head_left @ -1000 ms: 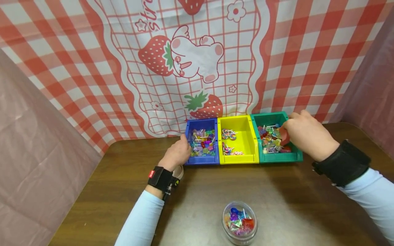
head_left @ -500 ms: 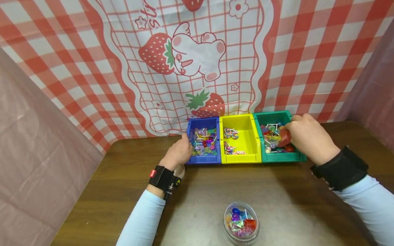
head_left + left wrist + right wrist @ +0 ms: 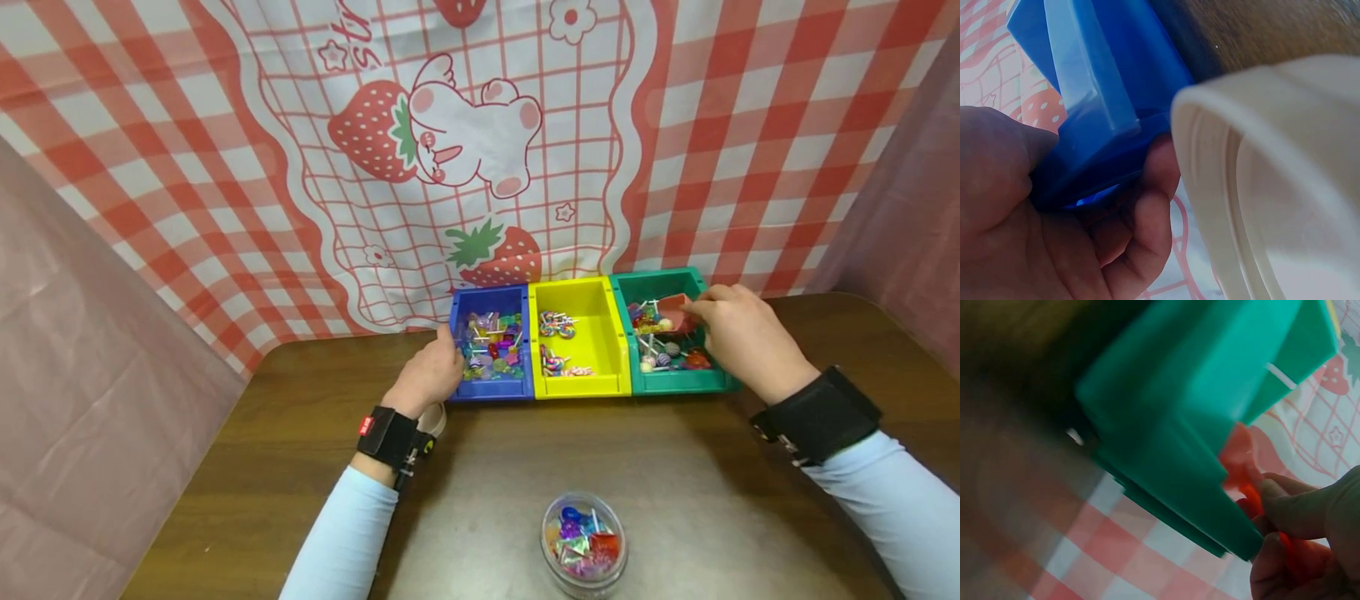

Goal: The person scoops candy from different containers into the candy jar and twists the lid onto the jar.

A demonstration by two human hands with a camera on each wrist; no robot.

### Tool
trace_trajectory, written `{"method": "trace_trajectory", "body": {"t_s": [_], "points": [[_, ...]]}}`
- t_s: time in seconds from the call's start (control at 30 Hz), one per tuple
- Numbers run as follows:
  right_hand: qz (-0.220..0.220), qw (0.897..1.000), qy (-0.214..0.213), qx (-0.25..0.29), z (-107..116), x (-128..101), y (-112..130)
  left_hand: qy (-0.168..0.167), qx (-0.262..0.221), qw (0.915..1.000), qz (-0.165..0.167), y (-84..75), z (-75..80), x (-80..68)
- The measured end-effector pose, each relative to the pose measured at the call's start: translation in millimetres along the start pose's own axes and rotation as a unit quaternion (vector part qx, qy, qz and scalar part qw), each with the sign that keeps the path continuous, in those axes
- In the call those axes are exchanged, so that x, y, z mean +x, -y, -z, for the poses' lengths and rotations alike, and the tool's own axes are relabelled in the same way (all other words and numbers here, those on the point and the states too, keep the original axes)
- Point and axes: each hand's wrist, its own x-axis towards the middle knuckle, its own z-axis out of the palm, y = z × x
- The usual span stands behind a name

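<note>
The left hand (image 3: 431,375) grips the left wall of the blue bin (image 3: 517,387), its fingers (image 3: 1154,206) curled round the plastic. The right hand (image 3: 738,337) reaches into the green bin (image 3: 675,382), fingers (image 3: 1285,503) pinched together on a red scoop (image 3: 673,310) tilted above the candies (image 3: 660,350). Between these 2 bins sits the yellow bin (image 3: 600,333), all 3 touching in a row at the back of the counter (image 3: 300,467). A clear jar (image 3: 583,543) of sweets stands near the front edge, well apart.

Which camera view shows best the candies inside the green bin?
The head view: it looks down into the green bin and shows the candies by the right hand. The right wrist view shows only the bin's outer wall; the left wrist view shows neither.
</note>
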Motion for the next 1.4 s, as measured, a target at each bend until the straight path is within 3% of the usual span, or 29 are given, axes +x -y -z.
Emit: {"method": "trace_trajectory", "body": {"t_s": [0.27, 0.4, 0.63, 0.93, 1.13, 1.4], "points": [[-0.02, 0.999, -0.004, 0.043, -14.2, -1.3, -5.7, -0.001, 0.006, 1.0, -0.002, 0.5, 0.5, -0.9], [-0.017, 1.0, -0.004, 0.026, -18.1, -1.5, -4.6, -0.002, 0.004, 1.0, -0.002, 0.2, 1.2, -0.8], [-0.036, 0.998, 0.047, -0.01, -22.9, -3.8, 0.4, -0.001, 0.008, 1.0, 0.006, -0.2, 2.1, -1.6], [-0.043, 0.997, 0.006, 0.064, -14.3, -3.3, -4.0, 0.0, 0.003, 1.0, 0.008, 0.2, 0.6, -1.0], [-0.062, 0.992, 0.03, 0.107, -6.0, -3.6, -12.6, -0.004, 0.004, 1.0, 0.003, -0.7, 0.9, -0.5], [-0.127, 0.971, 0.078, 0.185, -3.9, -7.3, -29.9, -0.006, 0.004, 1.0, 0.0, -1.7, 0.6, -1.7]]}}
